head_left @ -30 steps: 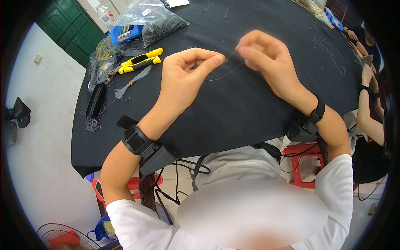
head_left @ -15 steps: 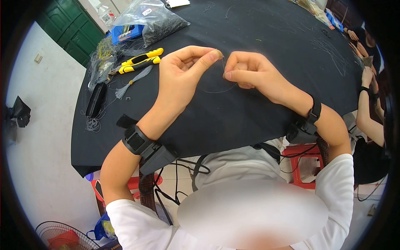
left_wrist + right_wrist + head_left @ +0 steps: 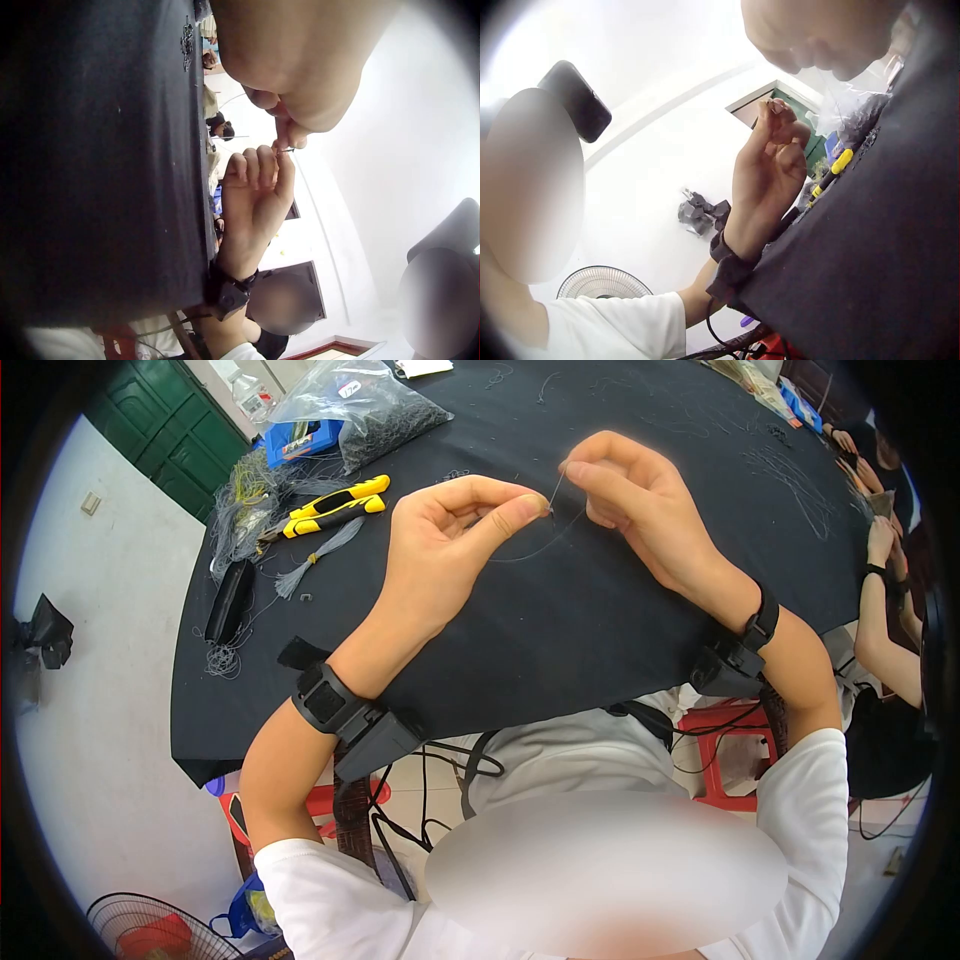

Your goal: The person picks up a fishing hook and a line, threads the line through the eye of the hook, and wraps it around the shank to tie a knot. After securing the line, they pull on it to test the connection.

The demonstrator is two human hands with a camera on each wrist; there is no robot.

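Observation:
Above the black-covered table, my left hand pinches a tiny dark piece between thumb and index fingertip; its kind is too small to tell. A thin clear fishing line runs from there to my right hand, slightly higher and to the right. The right thumb and index finger pinch this line, and the stretch between the hands looks straight. A looser curve of line hangs below both hands in the head view. In the left wrist view, the fingertips of both hands are close together beside a small dark sliver.
Yellow-and-black pliers, a tied bundle of line and a black case lie to the left. Behind them are tangled line, a blue box and a clear bag of small dark pieces. Another person's arms are at the right.
My right hand dipped down beside the left, then rose up and to the right, drawing the line straight between them. The left hand shifted only slightly.

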